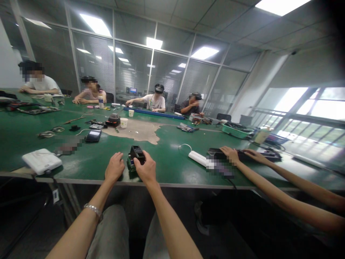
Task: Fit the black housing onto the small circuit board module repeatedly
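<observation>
A black boxy device with a green circuit board on its side is at the table's near edge. My right hand grips it from the right, thumb on the near side and fingers behind. Just left of it, my left hand rests on the green tabletop with its fingers curled in. Nothing shows in that hand, and a small gap separates it from the device. A bracelet circles my left wrist.
To the left lie a white box and a black phone-like device. Ahead are a brown sheet and a paper cup. On the right, a co-worker's hands touch a long black part near a white power strip. Several people sit opposite.
</observation>
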A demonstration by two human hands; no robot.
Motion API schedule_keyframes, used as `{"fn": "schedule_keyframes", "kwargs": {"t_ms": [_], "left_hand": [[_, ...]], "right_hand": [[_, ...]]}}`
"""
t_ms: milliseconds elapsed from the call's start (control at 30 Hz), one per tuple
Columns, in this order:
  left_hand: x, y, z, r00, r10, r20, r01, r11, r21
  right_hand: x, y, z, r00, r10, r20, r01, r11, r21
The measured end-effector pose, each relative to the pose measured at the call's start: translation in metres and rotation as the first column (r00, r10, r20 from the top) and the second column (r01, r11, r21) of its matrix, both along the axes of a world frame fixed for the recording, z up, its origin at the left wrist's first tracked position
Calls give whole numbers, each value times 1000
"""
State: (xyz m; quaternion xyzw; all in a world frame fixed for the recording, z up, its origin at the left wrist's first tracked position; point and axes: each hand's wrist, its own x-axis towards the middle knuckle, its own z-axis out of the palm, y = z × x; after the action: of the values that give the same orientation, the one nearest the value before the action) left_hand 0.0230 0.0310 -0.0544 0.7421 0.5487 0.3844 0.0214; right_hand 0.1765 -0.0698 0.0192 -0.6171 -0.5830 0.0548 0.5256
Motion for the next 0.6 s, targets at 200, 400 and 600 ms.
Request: {"fn": "schedule_keyframes", "kwargs": {"t_ms": [200, 400, 600], "left_hand": [[0, 0, 0, 1000, 2, 13, -1, 1000, -2], [-1, 1, -1, 1000, -5, 16, 5, 1000, -13], [0, 1, 0, 1000, -18, 6, 18, 1000, -24]], "right_hand": [[-9, 1, 3, 988, -4, 156, 8, 1000, -23], [-10, -1, 5, 974, -24, 226, 35, 998, -43], [-12, 0, 8, 970, -21, 242, 40, 996, -75]]}}
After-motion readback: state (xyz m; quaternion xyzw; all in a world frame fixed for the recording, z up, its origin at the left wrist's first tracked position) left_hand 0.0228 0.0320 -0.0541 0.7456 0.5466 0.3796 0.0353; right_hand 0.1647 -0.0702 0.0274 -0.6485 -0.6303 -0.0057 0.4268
